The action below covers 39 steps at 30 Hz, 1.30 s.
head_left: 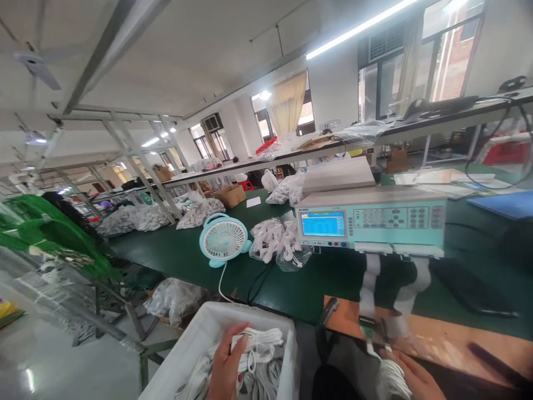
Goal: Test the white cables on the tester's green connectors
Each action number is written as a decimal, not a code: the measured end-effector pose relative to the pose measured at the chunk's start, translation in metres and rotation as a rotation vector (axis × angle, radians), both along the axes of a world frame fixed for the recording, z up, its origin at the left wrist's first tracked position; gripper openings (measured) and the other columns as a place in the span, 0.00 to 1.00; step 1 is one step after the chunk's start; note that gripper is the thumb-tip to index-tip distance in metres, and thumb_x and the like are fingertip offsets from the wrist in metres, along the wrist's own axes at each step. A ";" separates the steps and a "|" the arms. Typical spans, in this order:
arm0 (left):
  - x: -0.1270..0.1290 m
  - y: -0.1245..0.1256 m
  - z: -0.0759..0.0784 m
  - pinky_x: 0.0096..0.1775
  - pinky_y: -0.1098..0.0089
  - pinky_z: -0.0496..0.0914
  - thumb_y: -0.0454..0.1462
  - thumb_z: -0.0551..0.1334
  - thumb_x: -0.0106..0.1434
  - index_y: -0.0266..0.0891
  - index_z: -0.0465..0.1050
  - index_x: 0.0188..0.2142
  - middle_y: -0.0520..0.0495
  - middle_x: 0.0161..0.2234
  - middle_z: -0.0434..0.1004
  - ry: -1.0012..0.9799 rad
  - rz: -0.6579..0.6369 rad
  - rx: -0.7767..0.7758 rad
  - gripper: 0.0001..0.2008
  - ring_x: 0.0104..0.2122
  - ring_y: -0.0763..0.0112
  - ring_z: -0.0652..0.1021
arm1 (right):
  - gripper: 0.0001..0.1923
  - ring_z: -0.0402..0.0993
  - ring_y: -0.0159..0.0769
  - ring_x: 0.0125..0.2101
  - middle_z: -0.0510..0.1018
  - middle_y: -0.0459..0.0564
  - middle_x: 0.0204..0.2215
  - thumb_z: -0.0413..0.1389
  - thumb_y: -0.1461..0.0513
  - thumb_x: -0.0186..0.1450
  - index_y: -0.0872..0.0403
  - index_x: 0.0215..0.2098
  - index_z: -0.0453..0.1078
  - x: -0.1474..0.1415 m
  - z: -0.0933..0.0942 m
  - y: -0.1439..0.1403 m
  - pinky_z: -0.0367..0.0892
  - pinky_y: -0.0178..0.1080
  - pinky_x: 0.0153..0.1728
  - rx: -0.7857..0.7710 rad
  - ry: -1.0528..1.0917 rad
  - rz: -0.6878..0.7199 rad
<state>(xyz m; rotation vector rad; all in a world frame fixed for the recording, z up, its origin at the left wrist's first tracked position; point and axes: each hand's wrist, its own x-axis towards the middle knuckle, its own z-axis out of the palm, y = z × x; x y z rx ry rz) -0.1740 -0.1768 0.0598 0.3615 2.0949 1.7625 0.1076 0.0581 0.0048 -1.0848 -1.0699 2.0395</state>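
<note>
My left hand (228,358) reaches over a white plastic bin (291,355) and is closed on a coiled white cable (264,338). More coiled cables (260,378), white and greyish, lie in the bin below. At the lower right, my right hand (416,376) grips another white cable coil (392,380). Its ends run up to two small connector boards (368,323), slightly blurred; whether both ends are plugged in I cannot tell. Flat grey ribbon cables (370,286) link these boards to a light-blue tester (395,219) with a lit screen (323,224).
A small blue fan (225,240) and bagged white cables (270,239) stand on the green table (166,250), left of the tester. An orange-brown board (453,339) lies along the front edge, with a dark phone-like slab (470,286) behind. Green netting (62,233) hangs at far left.
</note>
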 end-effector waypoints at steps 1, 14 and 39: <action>0.018 0.011 0.003 0.26 0.70 0.67 0.51 0.61 0.52 0.45 0.72 0.39 0.51 0.31 0.78 -0.058 -0.122 0.023 0.19 0.25 0.65 0.75 | 0.19 0.74 0.43 0.27 0.78 0.53 0.25 0.66 0.50 0.43 0.55 0.25 0.75 -0.001 0.003 -0.002 0.69 0.38 0.28 0.023 0.010 -0.008; 0.148 0.181 -0.051 0.24 0.74 0.59 0.54 0.63 0.47 0.33 0.72 0.23 0.52 0.18 0.68 -0.261 -0.799 -0.053 0.23 0.19 0.75 0.66 | 0.21 0.53 0.27 0.17 0.61 0.40 0.13 0.60 0.47 0.46 0.55 0.17 0.61 -0.010 -0.010 -0.004 0.50 0.32 0.20 0.165 -0.008 -0.105; 0.212 0.147 -0.048 0.28 0.75 0.64 0.51 0.54 0.59 0.39 0.68 0.32 0.50 0.26 0.71 -0.259 -0.894 -0.154 0.18 0.26 0.71 0.71 | 0.08 0.69 0.36 0.30 0.73 0.51 0.28 0.49 0.65 0.63 0.54 0.34 0.71 0.088 0.018 -0.028 0.62 0.34 0.31 1.124 -0.807 0.462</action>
